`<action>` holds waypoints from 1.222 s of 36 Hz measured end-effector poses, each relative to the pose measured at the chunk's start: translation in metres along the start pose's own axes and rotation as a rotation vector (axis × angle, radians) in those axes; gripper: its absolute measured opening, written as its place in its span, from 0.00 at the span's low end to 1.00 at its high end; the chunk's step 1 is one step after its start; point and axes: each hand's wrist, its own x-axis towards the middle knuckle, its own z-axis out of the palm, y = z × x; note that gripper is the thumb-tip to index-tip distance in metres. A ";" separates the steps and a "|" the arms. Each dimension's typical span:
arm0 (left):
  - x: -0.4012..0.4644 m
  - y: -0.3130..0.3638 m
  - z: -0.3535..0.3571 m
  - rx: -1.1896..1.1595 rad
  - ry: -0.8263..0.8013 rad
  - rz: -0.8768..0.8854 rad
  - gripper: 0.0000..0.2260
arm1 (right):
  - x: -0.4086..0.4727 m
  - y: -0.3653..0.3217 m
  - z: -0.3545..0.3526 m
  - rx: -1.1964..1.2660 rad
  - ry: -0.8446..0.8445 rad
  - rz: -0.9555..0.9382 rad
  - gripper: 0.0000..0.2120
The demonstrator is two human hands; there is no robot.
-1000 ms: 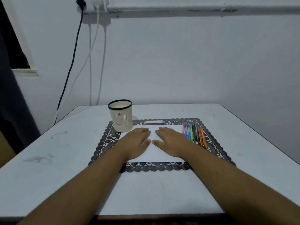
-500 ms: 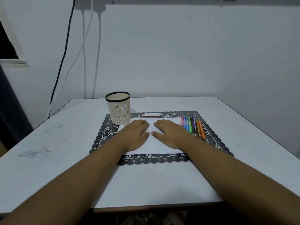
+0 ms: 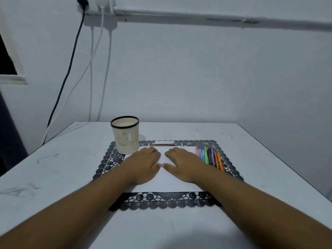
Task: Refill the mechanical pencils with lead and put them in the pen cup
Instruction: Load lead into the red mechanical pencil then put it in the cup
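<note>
bare forearms, bare hands (no sleeves)

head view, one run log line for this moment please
left hand: flat on white paper sheet | right hand: flat on sheet | coloured mechanical pencils: untouched on black lace mat | cream mesh pen cup: upright

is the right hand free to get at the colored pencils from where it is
Probably yes. The right hand lies flat and holds nothing on the white sheet, and the row of pencils lies just to its right on the black lace mat, with nothing between them.
</note>
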 end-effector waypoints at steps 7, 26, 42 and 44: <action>0.001 0.005 0.008 -0.069 0.075 -0.010 0.22 | 0.003 0.003 -0.019 0.203 0.070 0.066 0.24; -0.013 0.006 0.001 -0.175 0.033 -0.040 0.24 | -0.014 0.040 -0.038 0.219 0.389 0.449 0.07; -0.014 0.008 -0.001 -0.194 0.036 -0.043 0.24 | -0.019 0.043 -0.034 0.242 0.255 0.536 0.11; -0.013 0.007 -0.001 -0.189 0.034 -0.040 0.24 | -0.019 0.040 -0.034 0.202 0.253 0.549 0.12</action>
